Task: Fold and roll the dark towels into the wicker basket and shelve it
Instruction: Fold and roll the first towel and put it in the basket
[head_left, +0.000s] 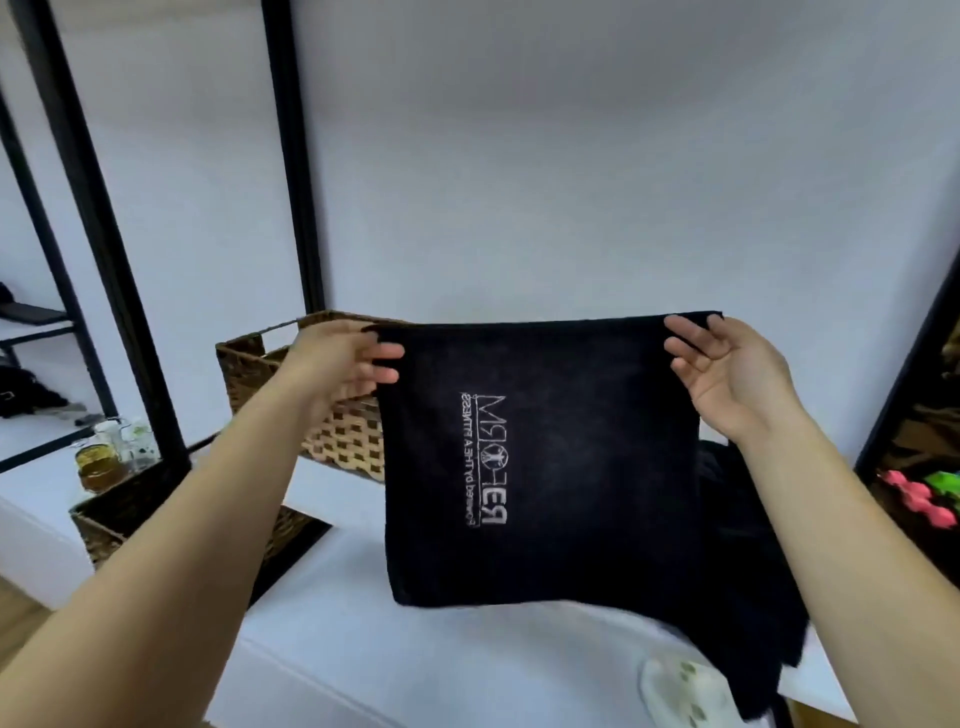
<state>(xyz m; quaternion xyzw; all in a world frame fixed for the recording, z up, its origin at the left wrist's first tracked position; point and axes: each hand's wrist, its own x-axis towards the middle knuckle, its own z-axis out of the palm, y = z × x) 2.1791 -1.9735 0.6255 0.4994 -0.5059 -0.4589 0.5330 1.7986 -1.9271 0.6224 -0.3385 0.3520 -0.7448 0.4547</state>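
- Nearest, at the bottom edge: white slipper with green marks (685, 691), on the floor below the white surface (415, 649).
- Low right on the surface: heap of further dark towels (737, 545), partly hidden behind the held one.
- Mid-frame, raised above the surface: dark towel (540, 457), hanging flat from its top edge, pale lettering reading mirrored and turned on its side.
- Left hand (343, 364): pinching the top left corner of the towel, fingers curled over the edge.
- Right hand (722, 374): gripping the top right corner, palm toward the camera, fingers curled round the hem.
- Hands well apart, top edge stretched taut between them.
- Behind the left hand: wicker basket (332, 431), standing on the surface, partly covered by the towel; contents not visible.
- Lower left: second woven basket (119, 525), with glass jars (104, 457) beside it.
- Farthest: black shelf frame (291, 156) against the white wall (571, 156).
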